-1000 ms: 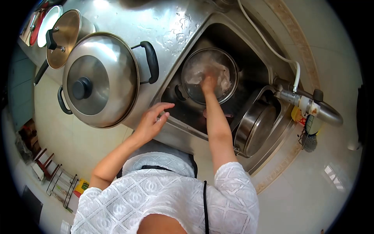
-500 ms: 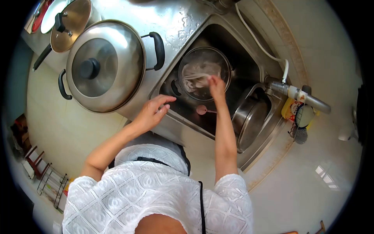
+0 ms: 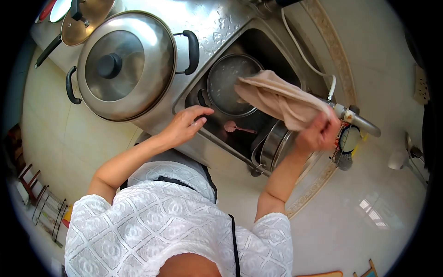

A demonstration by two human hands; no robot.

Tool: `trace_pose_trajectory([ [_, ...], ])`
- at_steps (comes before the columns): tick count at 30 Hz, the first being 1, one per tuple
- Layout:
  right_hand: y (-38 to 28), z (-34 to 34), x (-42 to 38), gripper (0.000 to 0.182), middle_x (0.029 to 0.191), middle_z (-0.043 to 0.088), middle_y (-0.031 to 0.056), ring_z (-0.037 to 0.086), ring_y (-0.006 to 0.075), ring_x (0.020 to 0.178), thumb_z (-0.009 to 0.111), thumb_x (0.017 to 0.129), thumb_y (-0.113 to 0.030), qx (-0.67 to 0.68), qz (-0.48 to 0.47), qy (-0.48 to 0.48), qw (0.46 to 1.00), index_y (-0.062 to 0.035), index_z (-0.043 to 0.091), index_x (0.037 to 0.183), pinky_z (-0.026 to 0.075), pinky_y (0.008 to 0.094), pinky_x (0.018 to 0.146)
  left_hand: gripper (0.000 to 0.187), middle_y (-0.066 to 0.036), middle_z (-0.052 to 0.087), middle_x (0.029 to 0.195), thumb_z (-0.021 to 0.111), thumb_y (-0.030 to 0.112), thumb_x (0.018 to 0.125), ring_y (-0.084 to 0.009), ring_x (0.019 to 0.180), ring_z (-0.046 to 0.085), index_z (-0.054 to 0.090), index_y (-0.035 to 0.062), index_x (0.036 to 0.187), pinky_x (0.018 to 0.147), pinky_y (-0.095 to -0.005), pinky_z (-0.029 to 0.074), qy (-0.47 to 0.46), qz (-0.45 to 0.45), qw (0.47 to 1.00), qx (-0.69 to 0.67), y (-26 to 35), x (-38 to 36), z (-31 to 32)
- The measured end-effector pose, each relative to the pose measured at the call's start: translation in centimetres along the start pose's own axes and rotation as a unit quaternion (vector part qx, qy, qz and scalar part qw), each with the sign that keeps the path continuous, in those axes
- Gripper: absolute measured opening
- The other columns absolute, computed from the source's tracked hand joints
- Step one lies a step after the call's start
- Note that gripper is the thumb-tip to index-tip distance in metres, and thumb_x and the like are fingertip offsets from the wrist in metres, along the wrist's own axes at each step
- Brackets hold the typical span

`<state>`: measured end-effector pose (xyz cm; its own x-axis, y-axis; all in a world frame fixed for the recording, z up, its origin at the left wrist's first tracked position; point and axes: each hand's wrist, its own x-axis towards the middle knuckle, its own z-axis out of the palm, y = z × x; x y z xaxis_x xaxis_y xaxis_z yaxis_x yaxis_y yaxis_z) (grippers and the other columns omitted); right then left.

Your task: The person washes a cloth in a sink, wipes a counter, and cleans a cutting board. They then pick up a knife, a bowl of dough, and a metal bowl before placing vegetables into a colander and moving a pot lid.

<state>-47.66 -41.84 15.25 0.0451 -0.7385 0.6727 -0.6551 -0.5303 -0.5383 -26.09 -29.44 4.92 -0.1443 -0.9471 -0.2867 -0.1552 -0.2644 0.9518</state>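
A beige cloth (image 3: 281,99) hangs from my right hand (image 3: 318,131), whose fingers are closed on one end of it. The cloth stretches over the right side of the sink, its free end above the rim of a metal pot (image 3: 221,76). Cloudy liquid shows inside that pot, which stands in the sink. Over the sink's near left edge, my left hand (image 3: 188,124) holds nothing, its fingers loosely curved and apart. Below the pot, a small pink strainer-like spoon (image 3: 230,126) lies on the sink floor.
Left of the sink (image 3: 182,104), a large lidded pot (image 3: 152,83) stands on the steel counter, its handle towards the sink. Behind it is a smaller lidded pan (image 3: 87,23). Another metal pot (image 3: 274,145) leans in the sink's near right corner. A pipe (image 3: 364,124) runs at the right.
My right hand has lifted the cloth out of the pot and carried it to the right, where it is now spread out. My left hand has stayed near the sink edge.
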Motion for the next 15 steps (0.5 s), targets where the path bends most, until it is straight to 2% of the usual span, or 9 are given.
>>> trace_pose_trajectory([
  [2, 1.7, 2.1, -1.4, 0.011, 0.08, 0.06, 0.0112, 0.057, 0.0193, 0.065, 0.054, 0.078, -0.01, -0.048, 0.04, -0.084, 0.994, -0.0005, 0.058, 0.082, 0.044, 0.0259, 0.059, 0.023, -0.012, 0.054, 0.094, 0.047, 0.01, 0.078, -0.0265, 0.082, 0.052, 0.052, 0.0031, 0.1, 0.069, -0.032, 0.041, 0.006, -0.007, 1.0, -0.001, -0.3, 0.4, 0.4],
  [3, 3.3, 3.9, -2.6, 0.01, 0.079, 0.059, 0.0057, 0.052, 0.0108, 0.065, 0.053, 0.08, -0.009, -0.033, 0.04, -0.103, 0.993, -0.0034, 0.058, 0.086, 0.042, 0.0229, 0.06, 0.02, -0.011, 0.054, 0.091, 0.049, 0.011, 0.077, -0.0264, 0.08, 0.052, 0.053, 0.003, 0.095, 0.067, -0.0321, 0.041, 0.022, -0.017, 0.999, 0.016, -0.3, 0.7, 0.5],
  [6, 8.8, 9.1, -6.8, 0.014, 0.078, 0.059, 0.0141, 0.057, 0.0297, 0.068, 0.051, 0.08, -0.016, -0.111, 0.096, -0.168, 0.975, -0.0066, 0.058, 0.087, 0.045, 0.0321, 0.059, 0.015, -0.012, 0.056, 0.083, 0.051, 0.013, 0.076, -0.028, 0.075, 0.053, 0.056, 0.0025, 0.086, 0.064, -0.0332, 0.041, 0.016, -0.08, 0.991, 0.102, -0.8, 2.4, 0.9],
  [9, 14.6, 13.8, -14.1, 0.018, 0.076, 0.059, 0.0158, 0.057, 0.0335, 0.07, 0.051, 0.078, -0.021, -0.21, 0.281, -0.166, 0.922, -0.0109, 0.06, 0.09, 0.044, 0.0399, 0.059, 0.015, -0.012, 0.057, 0.079, 0.052, 0.014, 0.076, -0.0281, 0.068, 0.054, 0.058, 0.0021, 0.082, 0.062, -0.0326, 0.042, -0.004, -0.153, 0.975, 0.163, -2.7, 5.4, 2.2],
  [10, 16.0, 15.4, -17.1, 0.019, 0.075, 0.059, 0.0168, 0.054, 0.0375, 0.064, 0.05, 0.076, -0.013, -0.217, 0.257, -0.126, 0.933, -0.0117, 0.06, 0.092, 0.043, 0.044, 0.058, 0.015, -0.011, 0.059, 0.08, 0.052, 0.014, 0.077, -0.0266, 0.065, 0.055, 0.06, 0.0021, 0.082, 0.062, -0.0312, 0.043, -0.001, -0.177, 0.972, 0.155, -4.0, 6.4, 3.0],
  [11, 15.9, 16.7, -18.6, 0.023, 0.085, 0.058, 0.0164, 0.054, 0.0362, 0.075, 0.049, 0.075, -0.01, -0.243, 0.386, -0.212, 0.864, -0.0122, 0.06, 0.095, 0.044, 0.0415, 0.066, 0.018, -0.014, 0.058, 0.087, 0.05, 0.012, 0.077, -0.0285, 0.076, 0.056, 0.057, 0.0022, 0.091, 0.066, -0.0336, 0.043, 0.03, -0.158, 0.98, 0.115, -6.1, 7.3, 3.9],
  [12, 15.3, 17.3, -20.2, 0.026, 0.092, 0.056, 0.0145, 0.051, 0.0317, 0.09, 0.049, 0.072, -0.008, -0.219, 0.3, -0.294, 0.881, -0.0135, 0.06, 0.096, 0.04, 0.0394, 0.078, 0.018, -0.014, 0.058, 0.087, 0.05, 0.012, 0.077, -0.0285, 0.076, 0.056, 0.057, 0.0022, 0.091, 0.066, -0.0336, 0.043, 0.027, -0.159, 0.98, 0.118, -6.4, 8.2, 4.3],
  [14, 14.9, 17.7, -22.1, 0.03, 0.094, 0.056, 0.0124, 0.047, 0.028, 0.097, 0.049, 0.071, -0.007, -0.284, 0.195, -0.4, 0.849, -0.0158, 0.059, 0.098, 0.035, 0.0402, 0.084, 0.023, -0.016, 0.057, 0.092, 0.048, 0.011, 0.079, -0.0294, 0.085, 0.055, 0.054, 0.0034, 0.1, 0.071, -0.0345, 0.042, 0.077, -0.164, 0.968, 0.176, -6.6, 9.8, 4.9],
  [15, 15.7, 17.2, -21.9, 0.03, 0.094, 0.056, 0.0124, 0.047, 0.028, 0.097, 0.049, 0.071, -0.007, -0.285, 0.202, -0.4, 0.847, -0.0158, 0.059, 0.098, 0.035, 0.0402, 0.084, 0.023, -0.016, 0.057, 0.092, 0.048, 0.011, 0.079, -0.0294, 0.085, 0.055, 0.054, 0.0034, 0.1, 0.071, -0.0345, 0.042, 0.071, -0.165, 0.967, 0.178, -6.7, 10.2, 4.8],
])
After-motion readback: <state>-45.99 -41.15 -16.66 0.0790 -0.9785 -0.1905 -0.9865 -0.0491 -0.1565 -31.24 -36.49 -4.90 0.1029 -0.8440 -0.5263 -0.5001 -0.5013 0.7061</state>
